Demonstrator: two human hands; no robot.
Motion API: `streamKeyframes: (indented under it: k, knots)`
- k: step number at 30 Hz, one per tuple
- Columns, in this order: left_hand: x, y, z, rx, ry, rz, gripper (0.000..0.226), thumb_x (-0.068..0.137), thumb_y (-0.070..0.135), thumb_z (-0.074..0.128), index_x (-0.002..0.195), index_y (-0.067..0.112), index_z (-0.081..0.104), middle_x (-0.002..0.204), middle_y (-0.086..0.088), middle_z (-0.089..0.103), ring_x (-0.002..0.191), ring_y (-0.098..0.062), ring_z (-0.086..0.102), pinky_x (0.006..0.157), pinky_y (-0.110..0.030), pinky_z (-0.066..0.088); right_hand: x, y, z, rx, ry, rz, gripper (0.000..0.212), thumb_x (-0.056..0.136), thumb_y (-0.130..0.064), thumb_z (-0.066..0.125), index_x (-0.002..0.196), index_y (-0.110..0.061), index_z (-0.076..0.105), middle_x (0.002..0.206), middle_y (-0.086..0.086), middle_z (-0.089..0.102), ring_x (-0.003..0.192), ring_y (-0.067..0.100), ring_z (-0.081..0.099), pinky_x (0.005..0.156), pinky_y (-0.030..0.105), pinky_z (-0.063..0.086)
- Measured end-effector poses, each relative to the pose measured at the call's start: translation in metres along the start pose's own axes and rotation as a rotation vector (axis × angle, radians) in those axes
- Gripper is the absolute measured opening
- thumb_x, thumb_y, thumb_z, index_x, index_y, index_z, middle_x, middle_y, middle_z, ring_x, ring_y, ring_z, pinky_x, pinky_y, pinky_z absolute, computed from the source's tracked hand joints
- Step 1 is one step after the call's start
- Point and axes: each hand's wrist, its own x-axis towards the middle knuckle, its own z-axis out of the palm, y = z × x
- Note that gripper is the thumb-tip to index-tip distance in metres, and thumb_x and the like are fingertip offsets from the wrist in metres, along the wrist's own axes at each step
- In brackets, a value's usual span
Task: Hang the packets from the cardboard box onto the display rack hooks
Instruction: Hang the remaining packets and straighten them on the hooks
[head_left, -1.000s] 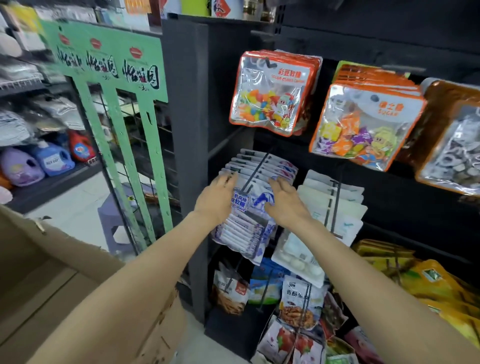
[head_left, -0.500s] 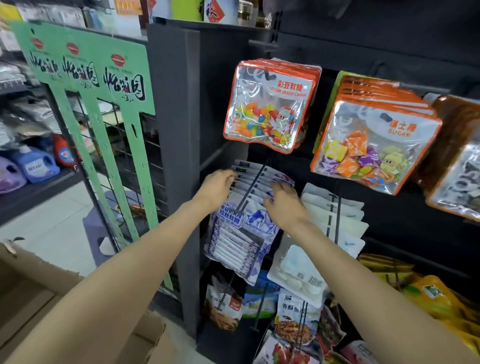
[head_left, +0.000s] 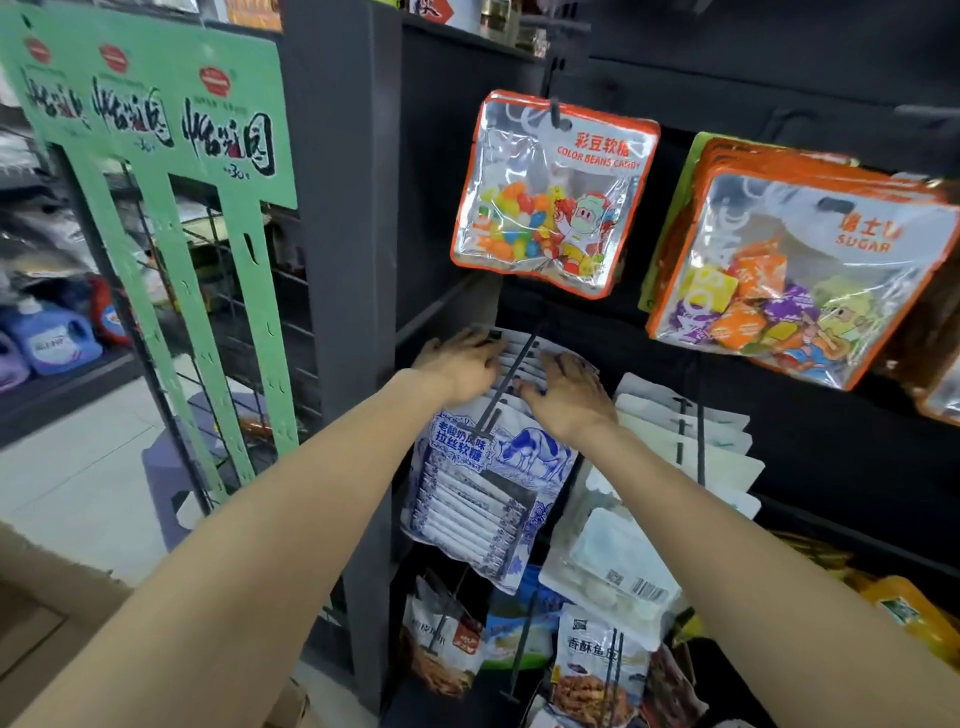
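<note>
Both my hands on the blue-and-white packets on a rack hook.

Cardboard box (head_left: 62, 639) sits at the lower left edge of view, beside the dark display rack (head_left: 343, 260). My left hand (head_left: 460, 364) lies flat, fingers straight, on the left side of the blue-and-white packets (head_left: 483, 483) threaded on the hook (head_left: 511, 382), near the rack's left edge. My right hand (head_left: 569, 397) presses their tops on the hook's right side, fingers relaxed, gripping nothing. White packets (head_left: 691, 447) hang just right of these.
</note>
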Motion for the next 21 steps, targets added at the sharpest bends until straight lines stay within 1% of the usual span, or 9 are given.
streamKeyframes:
  k: [4,8,11,15,21]
  knots:
    - [-0.001,0.003,-0.005,0.018,0.010,-0.012,0.049,0.101,0.034,0.022,0.150,0.033,0.013,0.159,0.005,0.002,0.146,-0.012,0.001,0.118,-0.046,0.006,0.001,0.002,-0.003,-0.013,-0.013,-0.003,0.065,0.097,-0.053,0.029,0.151,-0.020,0.014,0.158,0.004,0.012,0.146,0.022,0.011,0.119,0.036,0.010]
    - [0.004,0.006,-0.008,0.040,0.004,-0.008,0.049,0.101,0.035,0.022,0.149,0.034,0.014,0.159,0.007,0.002,0.146,-0.013,0.002,0.117,-0.049,0.005,0.009,0.004,-0.003,0.012,-0.006,0.043,0.066,0.097,-0.054,0.026,0.151,-0.019,0.011,0.160,0.005,0.002,0.147,0.021,0.004,0.119,0.038,0.005]
    - [0.013,0.007,-0.007,0.047,-0.007,-0.008,0.048,0.101,0.033,0.020,0.149,0.031,0.015,0.159,0.006,0.004,0.146,-0.014,0.003,0.117,-0.050,0.005,0.016,0.006,-0.003,-0.007,-0.036,0.040,0.069,0.098,-0.054,0.025,0.152,-0.015,0.008,0.160,0.006,0.001,0.147,0.022,0.002,0.119,0.038,0.004]
    - [0.023,0.003,-0.006,0.066,-0.032,0.002,0.049,0.102,0.030,0.014,0.151,0.030,0.007,0.159,0.005,0.000,0.147,-0.015,0.000,0.116,-0.052,0.005,0.024,0.011,-0.005,-0.030,-0.064,0.027,0.067,0.099,-0.052,0.022,0.152,-0.014,0.006,0.160,0.006,-0.002,0.147,0.021,0.001,0.118,0.040,0.003]
    - [0.032,0.004,-0.005,0.010,-0.061,-0.027,0.049,0.102,0.037,0.008,0.150,0.033,0.004,0.159,0.006,-0.005,0.146,-0.015,-0.005,0.117,-0.052,0.000,0.028,0.013,-0.011,-0.014,-0.104,0.020,0.068,0.098,-0.053,0.022,0.152,-0.016,0.003,0.160,0.004,-0.006,0.147,0.019,-0.003,0.117,0.040,0.000]
